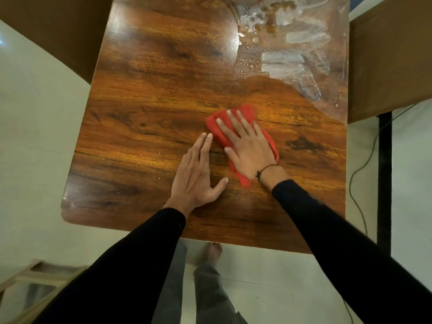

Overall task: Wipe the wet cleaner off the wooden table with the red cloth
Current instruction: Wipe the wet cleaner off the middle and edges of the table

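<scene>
A red cloth (248,112) lies crumpled near the middle of the wooden table (140,108). My right hand (247,146) presses flat on the cloth with straight, spread fingers. Just left of it, my left hand (198,174) rests flat on the bare wood, its fingertips close to the cloth's edge. Wet cleaner (287,50) covers the table's far right part as whitish streaks, smears and droplets. The wood around and in front of the cloth looks dry and glossy.
Brown furniture (388,57) stands against the table's right side and another brown surface (53,31) at the far left. A black post (384,174) and a cable (360,174) run along the floor on the right. My foot (213,252) shows under the near edge.
</scene>
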The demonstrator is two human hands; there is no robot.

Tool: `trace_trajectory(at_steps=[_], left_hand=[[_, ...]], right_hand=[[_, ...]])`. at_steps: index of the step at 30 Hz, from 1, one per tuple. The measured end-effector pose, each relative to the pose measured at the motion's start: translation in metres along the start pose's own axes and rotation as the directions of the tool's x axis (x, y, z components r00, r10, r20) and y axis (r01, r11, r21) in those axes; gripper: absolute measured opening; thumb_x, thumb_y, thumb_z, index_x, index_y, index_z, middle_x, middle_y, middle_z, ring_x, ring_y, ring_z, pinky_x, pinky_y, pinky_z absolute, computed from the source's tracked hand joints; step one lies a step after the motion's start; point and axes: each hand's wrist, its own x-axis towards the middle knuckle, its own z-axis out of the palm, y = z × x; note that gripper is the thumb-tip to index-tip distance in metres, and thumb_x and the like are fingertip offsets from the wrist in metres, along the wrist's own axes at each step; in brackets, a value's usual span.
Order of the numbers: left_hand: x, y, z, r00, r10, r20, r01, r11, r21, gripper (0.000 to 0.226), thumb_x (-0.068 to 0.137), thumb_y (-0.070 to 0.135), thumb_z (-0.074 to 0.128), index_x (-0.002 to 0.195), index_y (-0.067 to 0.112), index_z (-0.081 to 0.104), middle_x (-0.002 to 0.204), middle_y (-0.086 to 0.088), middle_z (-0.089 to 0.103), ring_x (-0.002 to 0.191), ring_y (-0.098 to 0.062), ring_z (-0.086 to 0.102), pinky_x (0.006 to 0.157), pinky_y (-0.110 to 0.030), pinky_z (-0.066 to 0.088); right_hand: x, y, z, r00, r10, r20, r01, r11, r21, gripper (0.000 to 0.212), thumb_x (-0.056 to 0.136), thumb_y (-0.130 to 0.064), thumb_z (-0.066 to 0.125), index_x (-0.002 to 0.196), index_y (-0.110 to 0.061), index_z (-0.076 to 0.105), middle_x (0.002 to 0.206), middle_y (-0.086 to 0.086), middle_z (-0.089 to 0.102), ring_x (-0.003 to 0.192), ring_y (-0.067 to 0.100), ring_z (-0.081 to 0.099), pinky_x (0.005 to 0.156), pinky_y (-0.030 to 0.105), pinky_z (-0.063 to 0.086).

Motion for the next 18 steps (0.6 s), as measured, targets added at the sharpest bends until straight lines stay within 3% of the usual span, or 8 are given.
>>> trace_trajectory(at_steps=[6,8,10,13,16,18], left_hand=[[0.003,-0.002,0.000,1.000,0.004,-0.013,-0.003,1.000,0.029,0.109,0.091,0.068,0.063,0.171,0.004,0.024,0.173,-0.022,0.030,0.155,-0.037,0.041,0.123,-0.048,0.040],[0.003,0.001,0.002,1.000,0.010,-0.012,-0.009,0.999,0.046,0.107,0.090,0.069,0.061,0.170,0.007,0.028,0.171,-0.020,0.033,0.152,-0.036,0.043,0.120,-0.049,0.043],[0.003,0.004,0.003,1.000,0.006,-0.015,-0.005,0.999,0.044,0.107,0.089,0.070,0.060,0.170,0.008,0.028,0.171,-0.019,0.033,0.151,-0.036,0.043,0.119,-0.049,0.044],[0.005,0.004,0.002,1.000,-0.001,-0.016,0.001,0.999,0.043,0.109,0.088,0.071,0.060,0.170,0.007,0.027,0.171,-0.018,0.033,0.151,-0.035,0.043,0.120,-0.048,0.043],[0.003,0.001,-0.002,1.000,0.000,-0.004,0.000,0.999,0.041,0.111,0.087,0.069,0.062,0.170,0.006,0.026,0.172,-0.019,0.032,0.152,-0.035,0.042,0.123,-0.046,0.040],[0.001,0.003,-0.004,1.000,0.008,0.001,-0.008,1.000,0.019,0.112,0.086,0.067,0.065,0.170,0.004,0.025,0.173,-0.019,0.031,0.155,-0.035,0.041,0.125,-0.046,0.039]], right_hand=[[-0.074,0.033,0.009,0.939,-0.327,0.106,0.331,0.943,-0.021,0.081,0.109,-0.049,0.041,0.179,-0.037,0.001,0.188,-0.001,-0.006,0.174,0.026,-0.007,0.138,0.055,0.001],[-0.081,0.056,0.003,0.924,-0.354,0.146,0.365,0.929,-0.057,0.080,0.109,-0.050,0.041,0.179,-0.038,0.003,0.188,-0.002,-0.007,0.174,0.027,-0.007,0.138,0.059,-0.004],[-0.075,0.073,-0.003,0.955,-0.274,0.111,0.282,0.957,-0.066,0.080,0.108,-0.050,0.041,0.178,-0.040,0.005,0.188,-0.004,-0.004,0.174,0.026,-0.004,0.137,0.065,-0.003],[-0.047,0.070,-0.009,1.000,0.021,0.004,-0.021,1.000,0.004,0.078,0.109,-0.049,0.040,0.178,-0.042,0.004,0.188,-0.004,0.000,0.174,0.025,0.000,0.137,0.066,0.010],[-0.015,0.038,-0.007,0.970,0.241,-0.033,-0.240,0.970,0.048,0.076,0.112,-0.047,0.037,0.179,-0.034,0.004,0.188,0.002,-0.001,0.174,0.029,-0.001,0.137,0.062,0.011],[-0.002,0.017,-0.004,0.955,0.296,-0.037,-0.293,0.954,0.058,0.076,0.114,-0.046,0.037,0.179,-0.029,0.002,0.187,0.006,-0.002,0.174,0.031,-0.002,0.138,0.060,0.008]])
